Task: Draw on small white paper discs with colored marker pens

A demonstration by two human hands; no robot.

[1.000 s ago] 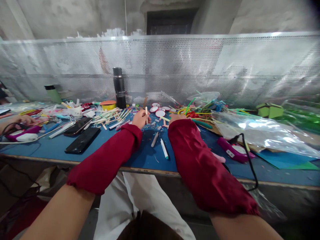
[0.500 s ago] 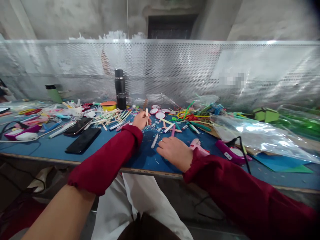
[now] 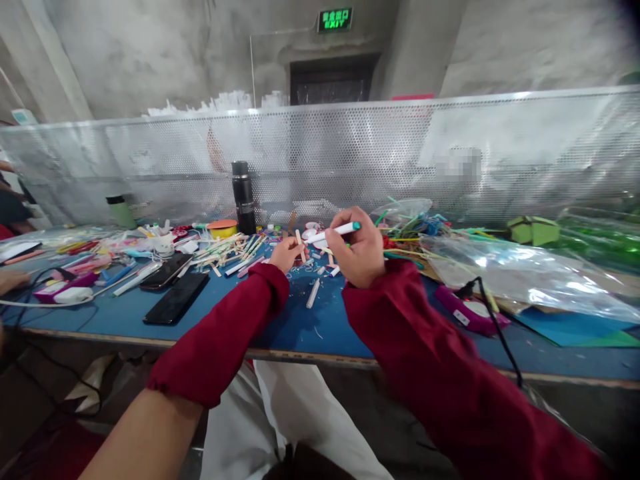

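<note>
Left hand [image 3: 286, 255] pinches pale flat stick [image 3: 301, 247], near upright, above tabletop [image 3: 290, 327]. Right hand [image 3: 361, 250] grip closed on white marker [image 3: 333, 233], teal end outward, other end near stick; contact unclear. Slim pen [image 3: 313, 293] lies below, between forearms.

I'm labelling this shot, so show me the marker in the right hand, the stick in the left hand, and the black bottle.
Marker [image 3: 343, 230]: head view, on its white barrel.
Stick [image 3: 301, 245]: head view, middle of its length.
Black bottle [image 3: 244, 199]: head view, on its body.
</note>
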